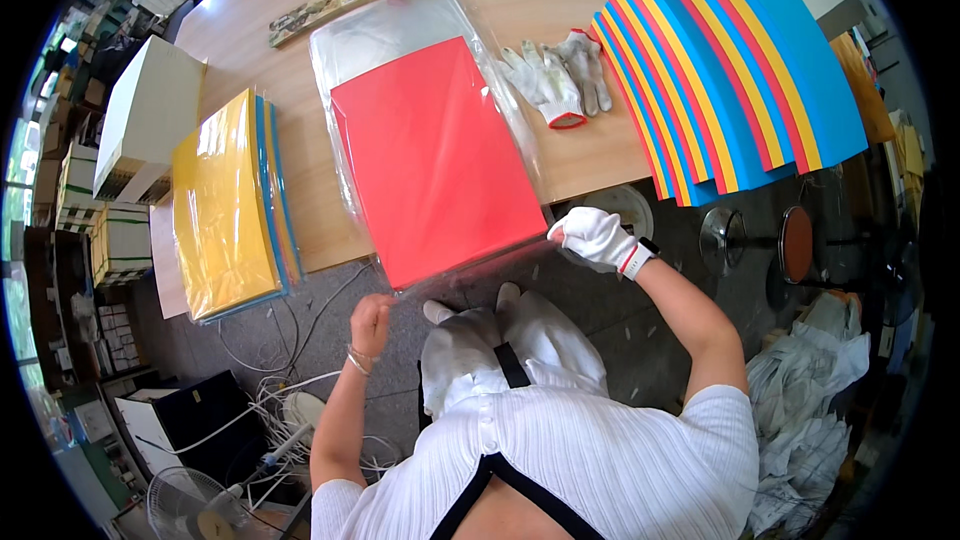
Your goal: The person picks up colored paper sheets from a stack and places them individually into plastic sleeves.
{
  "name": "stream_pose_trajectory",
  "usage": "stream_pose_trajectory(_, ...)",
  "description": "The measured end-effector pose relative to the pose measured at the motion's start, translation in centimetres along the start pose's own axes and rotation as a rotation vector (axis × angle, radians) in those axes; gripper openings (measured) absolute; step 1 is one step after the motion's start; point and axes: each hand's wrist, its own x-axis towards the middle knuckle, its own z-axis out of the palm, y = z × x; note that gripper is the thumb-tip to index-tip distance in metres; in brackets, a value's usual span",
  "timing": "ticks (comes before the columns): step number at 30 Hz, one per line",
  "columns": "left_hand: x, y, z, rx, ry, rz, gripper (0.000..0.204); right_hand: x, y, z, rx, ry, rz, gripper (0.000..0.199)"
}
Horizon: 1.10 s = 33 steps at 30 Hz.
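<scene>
A large red sheet (430, 160) lies over a stack of clear plastic bags (385, 30), its near end reaching past the table's front edge. A strip of clear film (480, 265) stretches along that near end between my hands. My bare left hand (370, 325), a bracelet on its wrist, is closed in a pinch on the film by the near left corner. My right hand (597, 238), in a white glove with a red cuff, pinches at the near right corner. Whether the whole red sheet is inside the bag I cannot tell.
On the left, bagged yellow and blue sheets (228, 210) sit beside a white box (150, 110). A tall stack of blue, yellow and red sheets (730, 70) fans out at right. Spare gloves (550, 80) lie between. Cables (290, 400) and a fan (195, 505) stand lower left.
</scene>
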Motion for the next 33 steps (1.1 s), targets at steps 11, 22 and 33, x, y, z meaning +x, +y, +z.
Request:
stream_pose_trajectory(11,2.7,-6.8,8.3,-0.561,0.619,-0.818,0.030,4.1,-1.8,4.7,-0.164,0.309,0.794,0.035)
stream_pose_trajectory(22,9.2,5.5,-1.8,-0.699,0.059,-0.873,0.033,4.9,-0.7,0.6,0.705,0.019,0.742,0.034)
stream_pose_trajectory(33,12.4,9.2,-11.2,-0.198,0.048,-0.315,0.044,6.2,-3.6,8.6,0.758,0.267,0.537,0.010)
